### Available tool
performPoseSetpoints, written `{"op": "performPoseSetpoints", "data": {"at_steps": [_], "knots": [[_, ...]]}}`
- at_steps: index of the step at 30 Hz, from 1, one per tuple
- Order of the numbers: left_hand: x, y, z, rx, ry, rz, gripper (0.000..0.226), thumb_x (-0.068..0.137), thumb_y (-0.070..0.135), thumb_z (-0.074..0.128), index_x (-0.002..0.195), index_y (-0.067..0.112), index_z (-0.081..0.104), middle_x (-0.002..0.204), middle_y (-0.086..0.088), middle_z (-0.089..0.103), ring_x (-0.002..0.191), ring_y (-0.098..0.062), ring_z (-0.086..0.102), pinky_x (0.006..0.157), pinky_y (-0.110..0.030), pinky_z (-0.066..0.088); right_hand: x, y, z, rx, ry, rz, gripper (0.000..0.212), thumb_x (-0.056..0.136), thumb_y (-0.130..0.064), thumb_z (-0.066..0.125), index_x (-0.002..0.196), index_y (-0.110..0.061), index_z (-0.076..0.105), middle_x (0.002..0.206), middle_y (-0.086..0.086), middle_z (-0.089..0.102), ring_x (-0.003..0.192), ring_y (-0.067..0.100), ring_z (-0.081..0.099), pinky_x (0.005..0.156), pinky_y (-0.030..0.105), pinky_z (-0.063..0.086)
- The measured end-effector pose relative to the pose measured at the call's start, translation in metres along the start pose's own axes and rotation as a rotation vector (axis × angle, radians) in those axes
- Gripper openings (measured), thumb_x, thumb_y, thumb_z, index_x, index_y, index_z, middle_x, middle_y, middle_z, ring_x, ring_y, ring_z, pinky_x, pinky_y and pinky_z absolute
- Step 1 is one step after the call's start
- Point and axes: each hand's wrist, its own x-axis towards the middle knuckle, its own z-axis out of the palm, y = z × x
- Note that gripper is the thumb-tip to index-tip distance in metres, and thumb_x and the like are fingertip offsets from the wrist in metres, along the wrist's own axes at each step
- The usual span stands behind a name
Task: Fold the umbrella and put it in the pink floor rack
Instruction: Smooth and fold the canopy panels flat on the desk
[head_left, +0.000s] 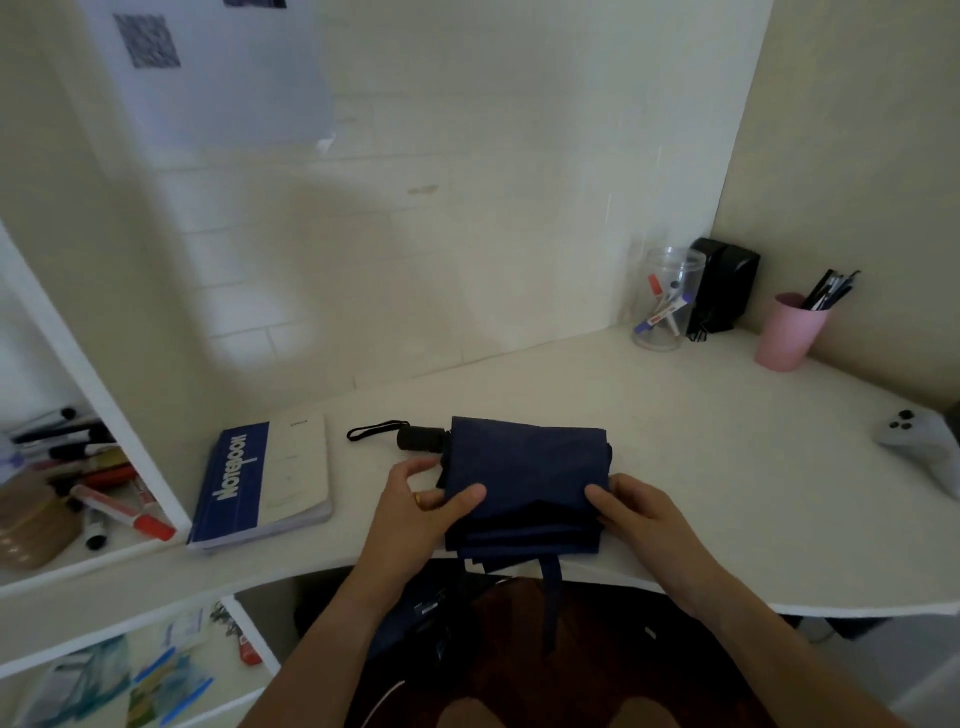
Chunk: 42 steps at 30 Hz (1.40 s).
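A collapsed navy umbrella (524, 467) lies on the white desk (727, 467), its cloth flattened in folds near the front edge. Its black handle (418, 439) with a wrist loop points left. My left hand (421, 506) pinches the left edge of the cloth, thumb on top. My right hand (631, 506) grips the right edge of the folds. A navy strap (551, 587) hangs off the desk edge. No pink floor rack is in view.
A blue and white notebook (260, 483) lies left of the umbrella. At the back right stand a clear jar of markers (662, 301), a black box (722, 283) and a pink pen cup (789, 330). A grey controller (924, 441) lies far right. Shelves with markers (104, 483) are at left.
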Motion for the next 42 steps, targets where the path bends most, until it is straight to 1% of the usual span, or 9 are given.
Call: {"op": "performPoseSetpoints", "data": {"at_steps": [6,9,12,15,18,23,28,36,42], "knots": [[0.001,-0.008,-0.003,0.073,-0.138,0.028,0.016,0.096,0.021,0.069,0.109,0.014,0.075,0.102,-0.001,0.08,0.096,-0.012,0.074,0.078,-0.017,0.055,0.004,0.004,-0.001,0.164,0.026,0.115,0.03,0.102,-0.015,0.052,0.099,0.012,0.062,0.109,0.023,0.072,0.105,0.031,0.069,0.101,0.042,0.052],[-0.001,-0.014,-0.001,0.125,-0.196,0.047,0.02,0.103,0.025,0.058,0.118,0.02,0.07,0.115,0.006,0.075,0.104,-0.008,0.07,0.084,-0.018,0.055,0.002,0.002,0.0,0.149,0.026,0.104,0.034,0.103,-0.02,0.05,0.104,0.013,0.06,0.114,0.025,0.069,0.109,0.031,0.068,0.102,0.04,0.052],[0.001,-0.024,0.001,0.278,-0.109,0.1,0.034,0.103,0.042,0.054,0.099,0.013,0.07,0.098,0.0,0.075,0.09,-0.016,0.07,0.079,-0.032,0.055,-0.002,-0.003,0.003,0.069,0.004,0.044,0.047,0.1,-0.037,0.056,0.104,0.009,0.058,0.113,0.029,0.063,0.111,0.038,0.063,0.104,0.048,0.05],[0.001,-0.029,0.005,0.448,-0.024,0.188,0.048,0.101,0.047,0.054,0.071,0.009,0.053,0.065,0.001,0.056,0.057,-0.008,0.049,0.055,-0.021,0.037,-0.001,-0.002,0.007,-0.099,0.054,0.039,0.056,0.094,-0.05,0.061,0.076,0.003,0.055,0.081,0.028,0.055,0.079,0.041,0.057,0.078,0.048,0.051],[0.002,-0.032,0.007,0.586,0.04,0.275,0.05,0.101,0.039,0.057,0.067,0.004,0.049,0.059,-0.002,0.048,0.052,-0.005,0.04,0.052,-0.02,0.033,0.0,0.001,0.008,-0.225,0.183,0.026,0.05,0.093,-0.036,0.066,0.055,-0.016,0.04,0.056,-0.004,0.04,0.055,0.013,0.039,0.06,0.031,0.032],[0.004,-0.038,0.003,0.667,0.08,0.344,0.049,0.099,0.034,0.063,0.06,0.019,0.037,0.056,0.006,0.041,0.052,-0.006,0.039,0.052,-0.017,0.031,-0.001,0.012,0.007,-0.534,0.253,-0.019,0.038,0.09,-0.037,0.069,0.066,-0.008,0.064,0.093,0.002,0.059,0.085,0.012,0.058,0.072,0.019,0.04],[0.0,-0.038,-0.003,0.724,0.061,0.355,0.048,0.098,0.032,0.064,0.062,0.027,0.034,0.068,0.007,0.046,0.066,-0.005,0.046,0.059,-0.011,0.034,0.0,0.016,-0.01,-0.708,0.113,-0.011,0.017,0.085,-0.046,0.072,0.074,-0.033,0.071,0.111,-0.002,0.057,0.118,0.021,0.044,0.099,0.03,0.036],[-0.001,-0.037,-0.009,0.725,-0.017,0.314,0.038,0.103,0.035,0.054,0.07,0.021,0.042,0.08,0.002,0.051,0.073,-0.007,0.048,0.064,-0.015,0.035,-0.016,0.007,-0.012,-0.556,-0.011,0.038,0.02,0.079,-0.046,0.079,0.093,-0.033,0.074,0.126,-0.007,0.048,0.128,0.014,0.03,0.107,0.032,0.029],[0.002,-0.039,-0.016,0.778,0.034,0.38,0.042,0.099,0.034,0.061,0.068,0.01,0.047,0.067,0.0,0.053,0.066,-0.019,0.052,0.061,-0.027,0.038,-0.026,0.01,-0.013,-0.641,-0.006,-0.094,0.018,0.077,-0.033,0.083,0.074,-0.041,0.067,0.125,-0.008,0.048,0.127,0.015,0.032,0.103,0.029,0.027]]}}
